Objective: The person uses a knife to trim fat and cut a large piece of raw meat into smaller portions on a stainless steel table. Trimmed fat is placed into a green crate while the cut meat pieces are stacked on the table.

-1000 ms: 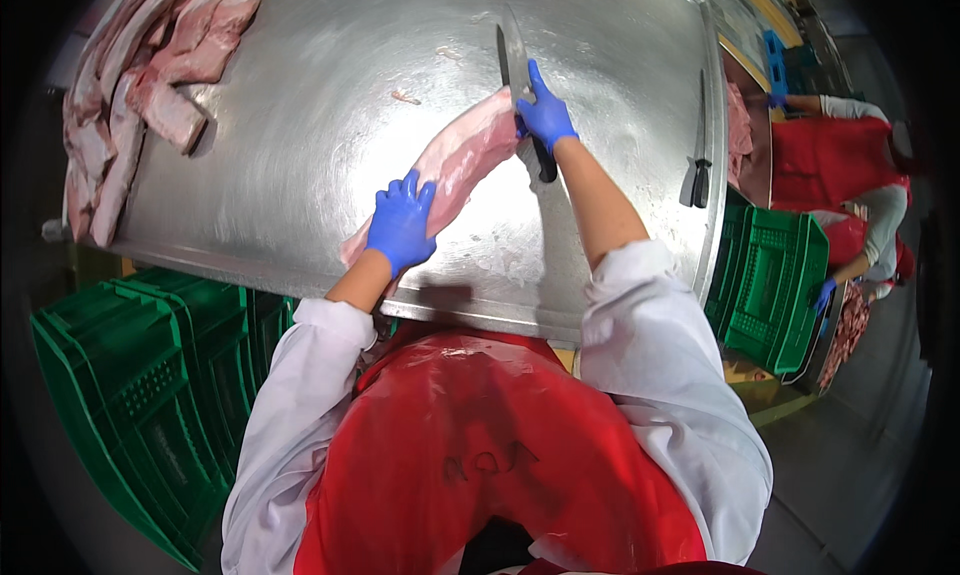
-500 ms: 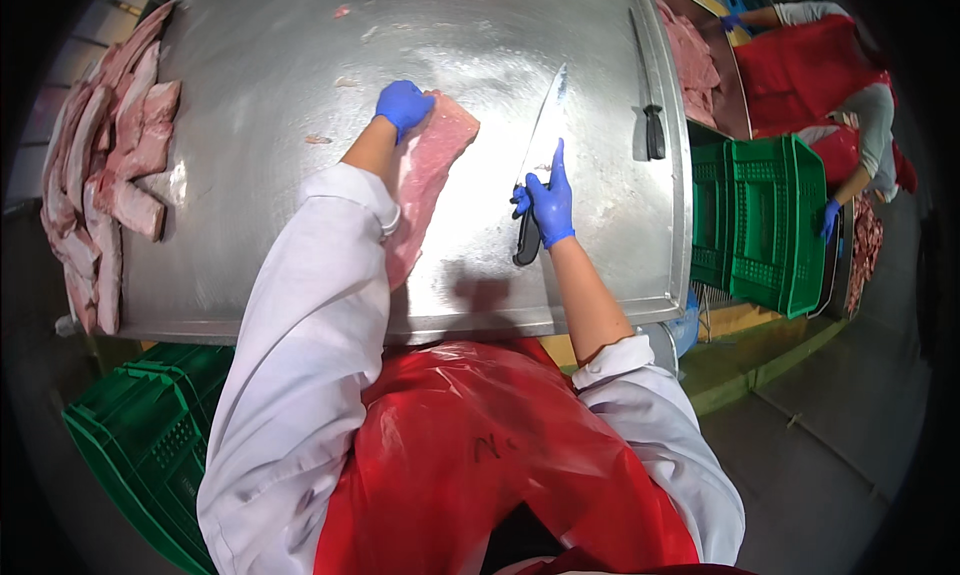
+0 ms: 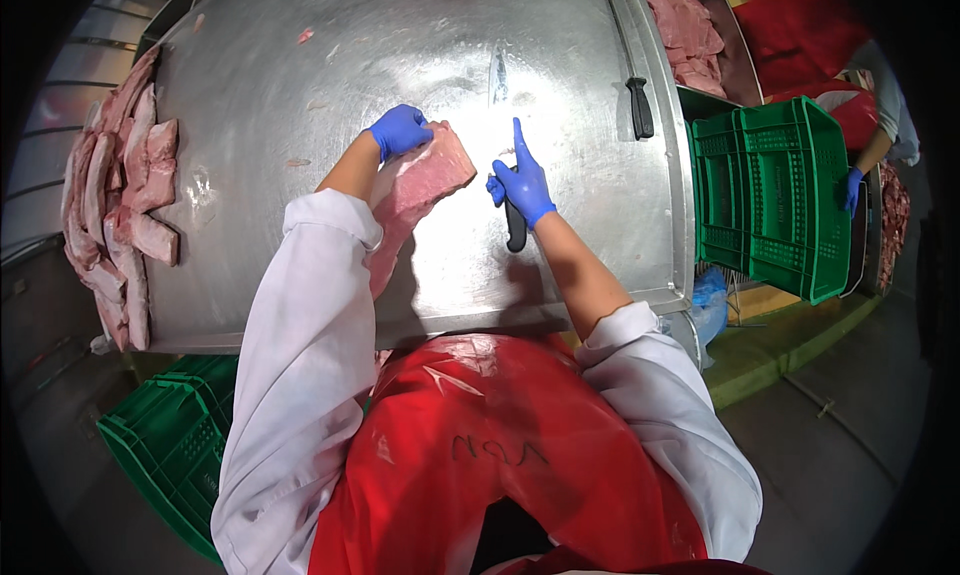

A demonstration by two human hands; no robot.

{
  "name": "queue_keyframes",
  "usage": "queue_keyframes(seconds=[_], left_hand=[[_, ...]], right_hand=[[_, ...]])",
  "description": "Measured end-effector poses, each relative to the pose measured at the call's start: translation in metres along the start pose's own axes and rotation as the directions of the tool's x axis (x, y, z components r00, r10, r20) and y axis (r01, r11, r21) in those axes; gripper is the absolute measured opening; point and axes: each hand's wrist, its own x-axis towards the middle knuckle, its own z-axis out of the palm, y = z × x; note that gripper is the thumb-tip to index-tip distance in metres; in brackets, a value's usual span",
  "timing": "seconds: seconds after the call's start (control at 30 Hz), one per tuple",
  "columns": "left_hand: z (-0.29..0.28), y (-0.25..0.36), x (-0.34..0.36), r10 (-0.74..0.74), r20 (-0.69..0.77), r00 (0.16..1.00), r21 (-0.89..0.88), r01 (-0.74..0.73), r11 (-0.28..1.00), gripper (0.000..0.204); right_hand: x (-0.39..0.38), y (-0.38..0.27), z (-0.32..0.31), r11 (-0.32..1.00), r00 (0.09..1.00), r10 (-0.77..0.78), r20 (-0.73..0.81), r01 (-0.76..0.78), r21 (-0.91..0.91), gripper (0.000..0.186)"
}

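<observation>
A long slab of pink raw meat (image 3: pixel 408 197) lies on the steel table (image 3: pixel 285 85) in front of me, its near part hidden behind my left sleeve. My blue-gloved left hand (image 3: pixel 400 132) pinches the slab's far left corner. To the right of the meat, my right hand (image 3: pixel 524 186), also gloved in blue, holds a knife (image 3: pixel 516 233) by its black handle, with the index finger stretched forward. The knife's blade points away from me and is partly lost in the glare. Blade and meat are apart.
Several meat strips (image 3: pixel 122 210) are piled at the table's left edge. A second knife (image 3: pixel 640 110) lies by the right edge. Beyond it are a meat-filled tray (image 3: pixel 745 70), green crates (image 3: pixel 770 200) and a co-worker in a red apron (image 3: pixel 800 35). Another green crate (image 3: pixel 165 445) is low left.
The knife has swung so its tip points more to the left, and my right hand has moved left toward the meat. My left hand keeps its grip. The whole view has shifted slightly.
</observation>
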Motion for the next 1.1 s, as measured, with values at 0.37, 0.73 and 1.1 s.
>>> queue_keyframes(seconds=[0.37,0.73,1.1], left_hand=[[0.01,0.012,-0.04,0.141,-0.238,0.961,0.067,-0.129,0.989,0.017],[0.014,0.014,-0.06,0.091,-0.286,0.954,-0.028,-0.103,0.994,0.024],[-0.005,0.001,-0.067,0.21,-0.369,0.905,-0.037,-0.24,0.97,0.018]], right_hand=[[0.035,-0.037,0.042,0.984,0.987,-0.054,0.152,0.078,-0.16,0.083],[-0.05,-0.031,-0.002,0.925,0.881,0.165,0.443,0.017,-0.38,0.072],[-0.047,-0.004,-0.025,0.955,0.793,0.15,0.591,0.039,-0.295,0.078]])
